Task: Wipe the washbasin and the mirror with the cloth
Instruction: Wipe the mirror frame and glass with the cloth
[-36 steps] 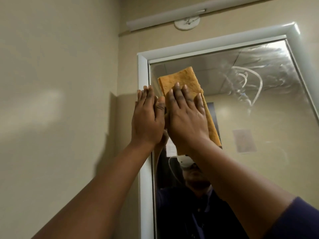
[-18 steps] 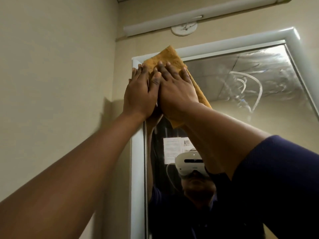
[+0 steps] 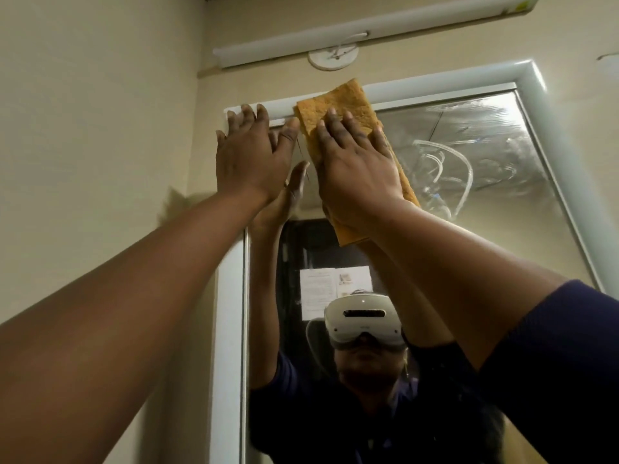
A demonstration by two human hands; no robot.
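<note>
An orange cloth (image 3: 338,108) lies flat against the top left of the mirror (image 3: 485,182), its upper edge overlapping the white frame (image 3: 435,83). My right hand (image 3: 355,165) presses flat on the cloth with fingers spread. My left hand (image 3: 251,155) rests open beside it on the mirror's top left corner, fingertips on the frame, apart from the cloth. The glass to the right shows smeared streaks. The washbasin is out of view.
A beige wall (image 3: 100,128) stands close on the left. Above the mirror runs a white tube light (image 3: 368,31) with a round white fitting (image 3: 333,56) under it. The mirror reflects a person wearing a white headset.
Both hands moved up the mirror to its top edge. The cloth then slid right with my right hand, and my left hand came apart from it.
</note>
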